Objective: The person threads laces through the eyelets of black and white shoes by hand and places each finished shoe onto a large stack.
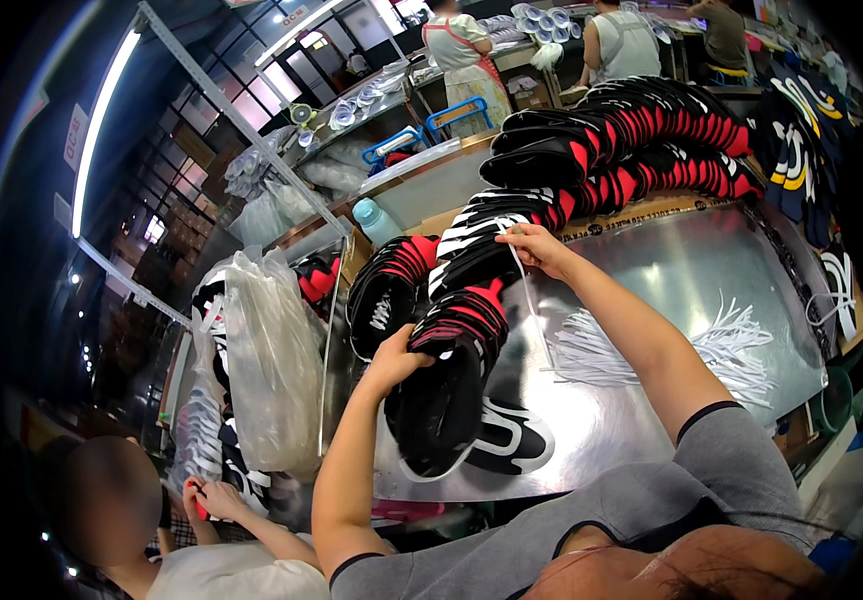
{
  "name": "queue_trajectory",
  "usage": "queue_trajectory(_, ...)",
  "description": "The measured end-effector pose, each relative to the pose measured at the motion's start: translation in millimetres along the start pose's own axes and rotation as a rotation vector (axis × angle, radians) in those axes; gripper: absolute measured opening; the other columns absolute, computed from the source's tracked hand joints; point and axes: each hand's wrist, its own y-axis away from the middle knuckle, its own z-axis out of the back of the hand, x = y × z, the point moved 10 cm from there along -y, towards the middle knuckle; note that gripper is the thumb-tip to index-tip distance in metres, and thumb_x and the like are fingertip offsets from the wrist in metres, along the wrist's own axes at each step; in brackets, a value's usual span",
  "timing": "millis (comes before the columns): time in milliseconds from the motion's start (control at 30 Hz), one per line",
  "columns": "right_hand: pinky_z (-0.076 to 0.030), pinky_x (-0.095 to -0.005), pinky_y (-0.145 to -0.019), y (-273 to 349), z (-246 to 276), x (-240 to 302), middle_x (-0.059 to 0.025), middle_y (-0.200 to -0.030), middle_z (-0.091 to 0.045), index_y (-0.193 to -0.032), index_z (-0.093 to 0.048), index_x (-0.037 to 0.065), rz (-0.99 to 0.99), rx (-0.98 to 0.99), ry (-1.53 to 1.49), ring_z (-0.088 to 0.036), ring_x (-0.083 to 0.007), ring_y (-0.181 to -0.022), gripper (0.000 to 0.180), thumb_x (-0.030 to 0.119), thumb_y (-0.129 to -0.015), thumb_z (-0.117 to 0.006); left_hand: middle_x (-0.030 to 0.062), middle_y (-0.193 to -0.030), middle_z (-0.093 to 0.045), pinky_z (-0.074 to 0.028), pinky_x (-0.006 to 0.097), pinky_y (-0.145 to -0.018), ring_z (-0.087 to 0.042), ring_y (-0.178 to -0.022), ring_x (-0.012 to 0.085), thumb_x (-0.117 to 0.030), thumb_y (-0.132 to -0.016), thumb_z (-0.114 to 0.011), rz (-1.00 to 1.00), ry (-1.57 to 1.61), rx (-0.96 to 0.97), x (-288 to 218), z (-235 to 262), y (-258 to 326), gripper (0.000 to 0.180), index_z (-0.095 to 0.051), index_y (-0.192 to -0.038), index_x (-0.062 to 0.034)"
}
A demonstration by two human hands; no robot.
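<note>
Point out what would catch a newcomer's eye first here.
Probably the long rows of black-and-red shoe uppers fanned along the far side of the shiny metal tabletop. Next, the heap of white laces on the table's right half. Nearer the middle, the left hand grips a stack of uppers, while the right hand pinches a white lace.

My grey top (622, 490) has short sleeves (742, 455) with black hems (709, 414), one toward four o'clock, the other past six. Its black-trimmed neckline (563, 536) curves at five o'clock; my left hand (395, 362) and right hand (540, 250) are bare.
</note>
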Motion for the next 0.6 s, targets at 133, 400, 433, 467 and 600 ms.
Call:
queue_trajectory(133, -0.023, -0.0202, -0.041, -2.2, -9.6, 15.2, 0.0068, -0.059, -0.044, -0.097, -0.061, 0.009, 0.034, 0.027, 0.115, -0.036, -0.0026, -0.045, 0.015, 0.021, -0.091, -0.068, 0.0226, -0.102, -0.069, -0.051, 0.045, -0.084, -0.065, -0.098, 0.0406, -0.021, -0.070, -0.072, -0.029, -0.319, -0.268, -7.6, 4.5, -33.7, 0.052, -0.058, -0.117, -0.0055)
queue_trajectory(400, -0.025, -0.0190, -0.044, 101.6, 10.8, 94.2, 0.0004, -0.080, -0.062, -0.097, -0.058, 0.007, 0.223, -0.092, 0.062, -0.036, -0.0020, -0.049, 0.013, 0.019, -0.095, -0.063, 0.0184, -0.095, -0.065, -0.049, 0.048, -0.081, -0.062, -0.091, 0.0385, -0.006, -0.069, -0.062, -0.488, -0.575, -0.611, -84.2, -46.6, -108.8, 0.057, -0.054, -0.125, -0.0044)
queue_trajectory(433, -0.025, -0.0186, -0.044, 128.6, 17.4, 103.1, 0.0004, -0.079, -0.061, -0.095, -0.058, 0.007, 0.197, -0.079, 0.108, -0.036, -0.0019, -0.049, 0.013, 0.019, -0.096, -0.062, 0.0159, -0.101, -0.062, -0.047, 0.044, -0.084, -0.059, -0.097, 0.0333, -0.007, -0.069, -0.064, -0.505, -0.630, -0.660, -97.0, -58.5, -111.1, 0.057, -0.052, -0.125, -0.0020)
queue_trajectory(467, -0.025, -0.0185, -0.045, 156.8, 16.0, 117.5, -0.0001, -0.078, -0.060, -0.096, -0.058, 0.007, 0.198, -0.068, 0.112, -0.036, -0.0020, -0.050, 0.013, 0.018, -0.095, -0.063, 0.0147, -0.104, -0.060, -0.046, 0.042, -0.086, -0.058, -0.100, 0.0313, -0.007, -0.070, -0.065, -0.552, -0.704, -0.689, -107.6, -64.9, -111.3, 0.057, -0.052, -0.124, -0.0002)
queue_trajectory(600, -0.026, -0.0187, -0.044, 252.7, -9.6, 177.1, -0.0036, -0.077, -0.059, -0.096, -0.056, 0.006, 0.286, 0.062, 0.143, -0.036, -0.0025, -0.050, 0.010, 0.014, -0.094, -0.062, 0.0129, -0.109, -0.057, -0.042, 0.040, -0.088, -0.054, -0.101, 0.0285, -0.013, -0.071, -0.070, -0.638, -0.990, -0.704, -65.3, -78.4, -132.9, 0.063, -0.048, -0.127, 0.0048)
